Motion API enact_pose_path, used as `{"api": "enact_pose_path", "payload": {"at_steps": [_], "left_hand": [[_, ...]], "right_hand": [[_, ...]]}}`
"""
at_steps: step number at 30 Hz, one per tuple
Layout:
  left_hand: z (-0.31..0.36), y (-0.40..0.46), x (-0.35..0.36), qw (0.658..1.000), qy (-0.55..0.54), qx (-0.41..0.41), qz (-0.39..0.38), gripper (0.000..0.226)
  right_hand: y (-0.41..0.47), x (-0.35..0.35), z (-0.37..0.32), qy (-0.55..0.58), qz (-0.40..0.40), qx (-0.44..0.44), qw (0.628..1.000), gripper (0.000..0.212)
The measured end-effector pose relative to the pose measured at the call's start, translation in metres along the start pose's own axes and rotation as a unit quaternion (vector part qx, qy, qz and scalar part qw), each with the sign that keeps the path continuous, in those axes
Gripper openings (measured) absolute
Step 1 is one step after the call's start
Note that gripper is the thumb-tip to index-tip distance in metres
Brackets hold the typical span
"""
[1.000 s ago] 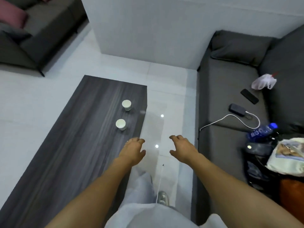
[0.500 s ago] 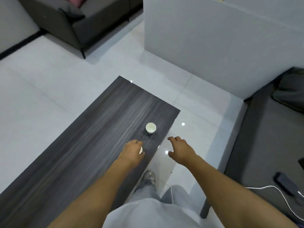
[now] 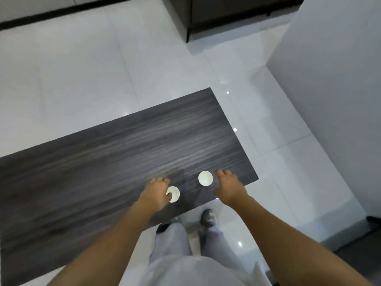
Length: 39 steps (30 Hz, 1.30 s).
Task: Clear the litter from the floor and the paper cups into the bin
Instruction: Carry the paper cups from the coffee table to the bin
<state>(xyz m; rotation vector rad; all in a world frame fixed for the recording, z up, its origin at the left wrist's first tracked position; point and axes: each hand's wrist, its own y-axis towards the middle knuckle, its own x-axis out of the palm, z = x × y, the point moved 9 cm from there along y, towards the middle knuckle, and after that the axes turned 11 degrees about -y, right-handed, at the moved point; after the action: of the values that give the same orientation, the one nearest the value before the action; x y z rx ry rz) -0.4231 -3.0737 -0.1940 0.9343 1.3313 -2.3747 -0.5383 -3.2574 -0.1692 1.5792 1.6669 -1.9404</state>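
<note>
While both paper cups stand upright near the bench [image 3: 123,153] end, your left hand [image 3: 157,191] curls over the near cup [image 3: 173,194]; your right hand [image 3: 227,186], fingers spread, sits just beside the far cup [image 3: 205,178].

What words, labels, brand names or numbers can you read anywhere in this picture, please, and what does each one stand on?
None can be read.
The two paper cups show only plain white rims and insides; their sides are hidden from above.
The dark wooden table, the floor tiles and the shoe show no print.
</note>
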Motion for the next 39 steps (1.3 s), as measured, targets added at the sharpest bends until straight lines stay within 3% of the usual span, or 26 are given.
{"api": "enact_pose_path", "payload": {"at_steps": [10, 19, 25, 31, 39], "left_hand": [[-0.032, 0.056, 0.075, 0.996, -0.058, -0.060, 0.033, 0.049], [-0.070, 0.120, 0.145, 0.995, -0.019, -0.089, 0.030, 0.073], [-0.083, 0.130, 0.162, 0.996, -0.045, -0.073, 0.035, 0.070], [-0.075, 0.091, 0.137, 0.990, -0.084, -0.088, 0.074, 0.069], [-0.056, -0.038, 0.090, 0.973, -0.134, -0.139, 0.129, 0.072]], "right_hand": [[0.097, 0.061, 0.000, -0.079, -0.041, -0.069, 0.994, 0.065], [0.174, 0.149, -0.009, -0.130, -0.033, -0.071, 0.988, 0.076], [0.181, 0.180, -0.008, -0.128, -0.033, -0.055, 0.990, 0.066], [0.153, 0.155, -0.026, -0.139, -0.033, -0.088, 0.986, 0.059], [0.048, 0.098, -0.100, -0.206, -0.059, -0.214, 0.953, 0.063]]}}
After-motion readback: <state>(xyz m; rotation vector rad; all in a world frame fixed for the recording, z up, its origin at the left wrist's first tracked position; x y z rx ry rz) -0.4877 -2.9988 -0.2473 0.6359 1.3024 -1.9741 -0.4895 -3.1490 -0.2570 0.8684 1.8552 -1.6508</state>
